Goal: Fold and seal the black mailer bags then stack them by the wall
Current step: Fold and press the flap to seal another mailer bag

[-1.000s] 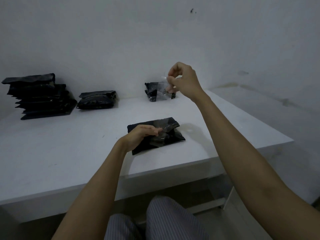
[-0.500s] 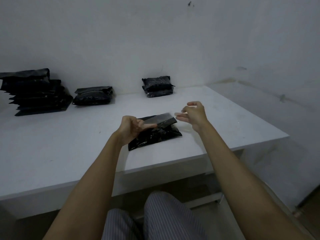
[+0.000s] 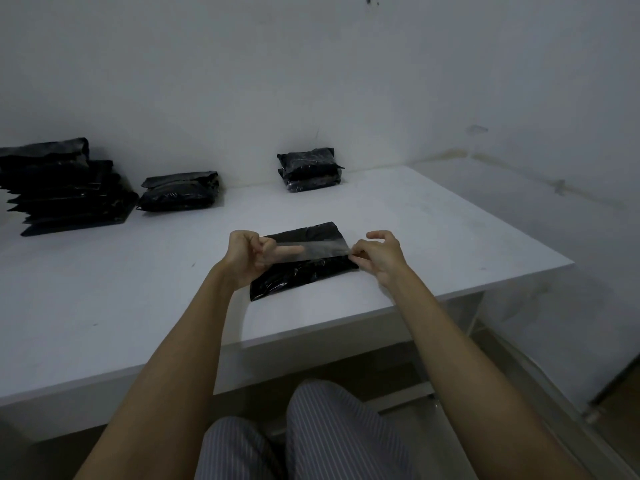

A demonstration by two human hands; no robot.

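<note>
A filled black mailer bag (image 3: 304,271) lies on the white table (image 3: 433,237) near its front edge. Its flap (image 3: 318,245), with a pale glossy strip along it, is raised a little over the bag. My left hand (image 3: 247,256) pinches the flap's left end, with the forefinger pointing along the strip. My right hand (image 3: 379,256) pinches the flap's right end between thumb and fingertips. A small stack of sealed black bags (image 3: 310,169) stands against the wall behind.
At the far left a tall pile of black mailer bags (image 3: 62,192) rests by the wall, with a lower pile (image 3: 180,190) beside it. The table's right edge ends near a grey wall; my striped trousers (image 3: 311,431) sit below the front edge.
My right hand came down from up near the back stack to the flap's right end. My left hand lifted the flap off the bag and now holds it stretched.
</note>
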